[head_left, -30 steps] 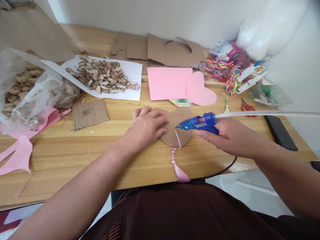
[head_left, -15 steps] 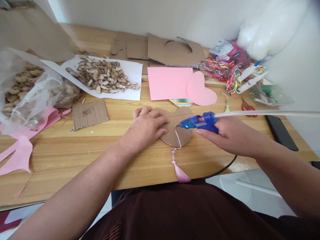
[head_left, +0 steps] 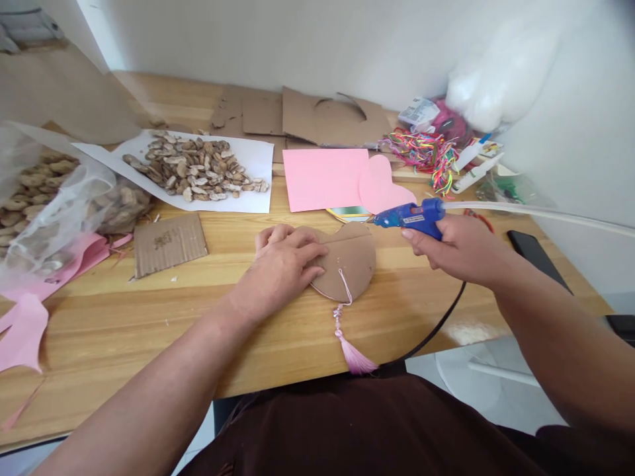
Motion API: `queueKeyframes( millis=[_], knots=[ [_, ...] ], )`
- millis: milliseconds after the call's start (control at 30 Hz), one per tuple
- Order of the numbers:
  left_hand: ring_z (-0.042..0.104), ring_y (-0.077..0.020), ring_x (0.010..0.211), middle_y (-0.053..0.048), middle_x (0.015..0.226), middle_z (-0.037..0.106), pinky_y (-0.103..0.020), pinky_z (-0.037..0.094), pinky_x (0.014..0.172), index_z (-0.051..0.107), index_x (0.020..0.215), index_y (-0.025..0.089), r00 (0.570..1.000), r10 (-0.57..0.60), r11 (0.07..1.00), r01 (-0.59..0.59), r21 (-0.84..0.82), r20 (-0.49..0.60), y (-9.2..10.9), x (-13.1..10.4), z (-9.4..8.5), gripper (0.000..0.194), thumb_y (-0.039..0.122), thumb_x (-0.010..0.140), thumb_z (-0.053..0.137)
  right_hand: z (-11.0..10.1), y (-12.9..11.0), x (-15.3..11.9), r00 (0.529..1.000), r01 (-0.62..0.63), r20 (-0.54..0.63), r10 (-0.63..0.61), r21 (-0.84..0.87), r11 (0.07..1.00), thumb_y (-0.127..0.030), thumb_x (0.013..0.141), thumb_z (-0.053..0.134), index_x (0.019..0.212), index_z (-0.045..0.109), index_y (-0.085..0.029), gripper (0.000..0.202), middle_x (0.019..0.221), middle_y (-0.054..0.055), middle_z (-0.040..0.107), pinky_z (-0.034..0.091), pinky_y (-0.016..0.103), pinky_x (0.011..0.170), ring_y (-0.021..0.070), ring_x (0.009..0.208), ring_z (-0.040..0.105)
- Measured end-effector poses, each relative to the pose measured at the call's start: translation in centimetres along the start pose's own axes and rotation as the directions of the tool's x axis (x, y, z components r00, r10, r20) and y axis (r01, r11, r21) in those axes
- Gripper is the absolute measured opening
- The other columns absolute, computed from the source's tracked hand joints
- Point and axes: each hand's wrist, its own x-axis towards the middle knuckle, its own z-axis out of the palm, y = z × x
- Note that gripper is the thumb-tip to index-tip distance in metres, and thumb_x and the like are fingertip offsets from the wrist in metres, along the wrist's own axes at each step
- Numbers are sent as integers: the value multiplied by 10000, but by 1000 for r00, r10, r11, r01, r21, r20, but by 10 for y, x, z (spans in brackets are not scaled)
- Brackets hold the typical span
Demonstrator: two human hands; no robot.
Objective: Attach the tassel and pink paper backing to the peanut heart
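Observation:
A cardboard heart (head_left: 354, 254) lies flat near the table's front edge. A pink tassel (head_left: 356, 356) has its cord loop resting on the cardboard, and its fringe hangs toward me. My left hand (head_left: 290, 258) holds the heart's left side, fingers bent and pressed on it. Wrapped round the grip of a blue hot glue gun (head_left: 409, 219) is my right hand (head_left: 464, 248). The gun's nozzle is just above the heart's upper right edge; I cannot tell whether it touches. A clear glue stick runs out of its back.
Behind lie pink paper (head_left: 322, 178), a pink paper heart (head_left: 384, 185) and cardboard sheets (head_left: 317, 119). Peanut shells (head_left: 198, 165) cover white paper at left. A cardboard piece (head_left: 171, 244), colourful cords (head_left: 426, 149) and a phone (head_left: 536, 258) surround the work. A black cable (head_left: 441, 324) crosses the front edge.
My right hand has moved the glue gun up and away from the cord loop to the heart's upper right edge. My left hand stays on the heart. The view has shifted slightly.

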Motion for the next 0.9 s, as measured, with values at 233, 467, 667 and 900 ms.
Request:
queueKeyframes(
  millis=[233, 467, 667, 900],
  knots=[
    [527, -310, 1182, -37, 1291, 727, -547, 324, 1086, 770, 1162, 318, 1000, 3, 1000, -3, 13, 1, 0, -1, 0, 246, 321, 923, 714, 3, -17, 13, 995, 89, 45, -89, 20, 996, -553, 943, 486, 648, 516, -233, 436, 589, 16, 586, 370, 323, 583, 188, 592, 543],
    [524, -307, 1170, -40, 1291, 723, -531, 335, 1077, 765, 1185, 319, 999, 43, 998, -43, 39, 2, 0, -1, -2, 249, 344, 954, 676, 3, -34, 17, 978, 166, 121, -172, 55, 985, -517, 952, 503, 670, 477, -240, 396, 541, -6, 519, 365, 320, 598, 185, 587, 543],
    [518, -323, 1187, -33, 1270, 734, -549, 329, 1080, 768, 1175, 319, 999, 49, 997, -49, 64, 1, 1, -1, -3, 241, 330, 951, 680, 7, -40, 22, 957, 268, 107, -269, 27, 963, -492, 966, 507, 741, 539, -230, 347, 548, -20, 491, 339, 308, 562, 160, 535, 475],
    [525, -313, 1184, -22, 1270, 738, -534, 306, 1084, 768, 1156, 323, 999, 48, 996, -47, 72, -5, 1, -1, -2, 227, 343, 941, 697, 10, -43, 27, 945, 304, 114, -306, 34, 952, -492, 974, 508, 772, 567, -230, 337, 659, 15, 609, 387, 314, 613, 187, 629, 561]
  ],
)
